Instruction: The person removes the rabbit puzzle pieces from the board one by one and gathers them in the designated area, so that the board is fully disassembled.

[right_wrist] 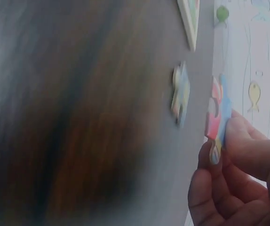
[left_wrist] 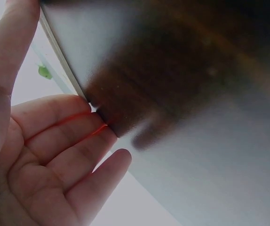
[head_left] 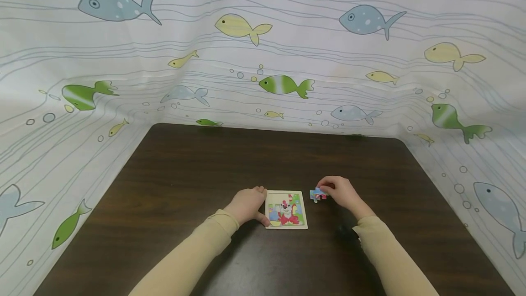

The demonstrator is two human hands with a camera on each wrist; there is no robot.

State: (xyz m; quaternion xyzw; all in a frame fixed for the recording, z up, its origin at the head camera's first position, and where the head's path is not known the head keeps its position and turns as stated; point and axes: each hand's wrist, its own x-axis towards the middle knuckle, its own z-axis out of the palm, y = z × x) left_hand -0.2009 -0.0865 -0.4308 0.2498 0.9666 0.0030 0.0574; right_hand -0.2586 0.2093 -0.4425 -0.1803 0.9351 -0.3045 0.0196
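A square jigsaw tray (head_left: 305, 210) with a pale rim lies on the table, partly filled with pieces that show a cartoon animal. Along its left side rests my left hand (head_left: 248, 205), the thumb by the near corner and the fingertips by the far one. The left wrist view shows these fingers (left_wrist: 74, 155) fairly straight, tips right at the tray's edge. Between thumb and fingers, my right hand (head_left: 340, 192) pinches a blue and pink puzzle piece (right_wrist: 216, 115), tilted up. Another puzzle piece (right_wrist: 181, 94) lies on the table between it and the tray.
The dark wooden table (head_left: 197, 163) extends around the tray. A white curtain (head_left: 164, 72) printed with fish rises behind the table and along both sides.
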